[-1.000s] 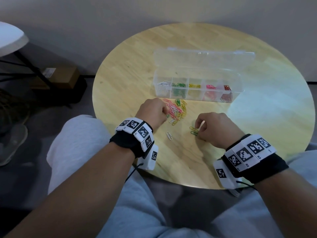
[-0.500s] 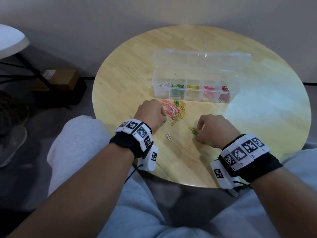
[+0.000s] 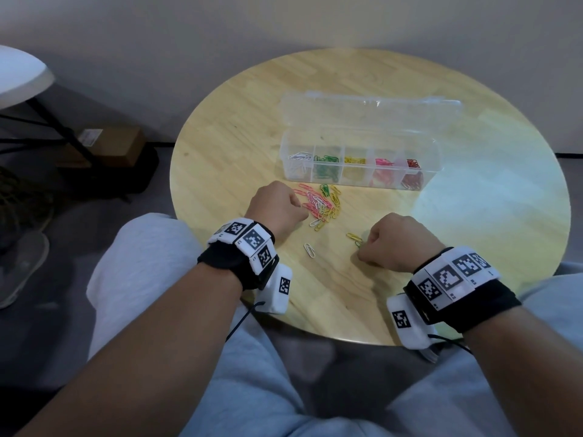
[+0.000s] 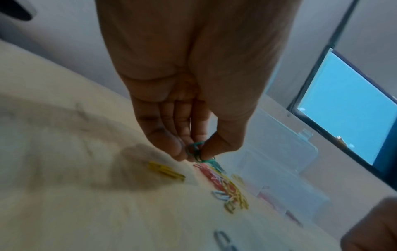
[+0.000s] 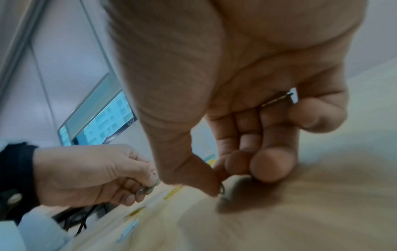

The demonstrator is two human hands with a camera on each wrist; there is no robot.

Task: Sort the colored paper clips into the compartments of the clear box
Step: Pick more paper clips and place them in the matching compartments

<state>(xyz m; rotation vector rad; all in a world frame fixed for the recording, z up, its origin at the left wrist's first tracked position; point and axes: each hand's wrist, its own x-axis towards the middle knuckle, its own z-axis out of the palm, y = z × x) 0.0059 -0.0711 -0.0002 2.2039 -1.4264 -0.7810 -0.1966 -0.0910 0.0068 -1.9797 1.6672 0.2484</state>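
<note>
A seated sorter's left hand point(image 4: 189, 95) pinches green wire paper clips point(image 4: 194, 151) over the mixed pile of coloured clips point(image 3: 320, 203); the right hand point(image 3: 396, 242) pinches another at the table. The clear five-compartment plastic box point(image 3: 359, 159) sits just beyond. Thin, springy clips could snag together and drop into a wrong compartment.

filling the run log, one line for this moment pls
left hand: pinches green clips | right hand: pinching green clip on table | clear box: open, part filled

no readable text, wrist bands point(image 3: 454, 275) show only square marker patterns
</note>
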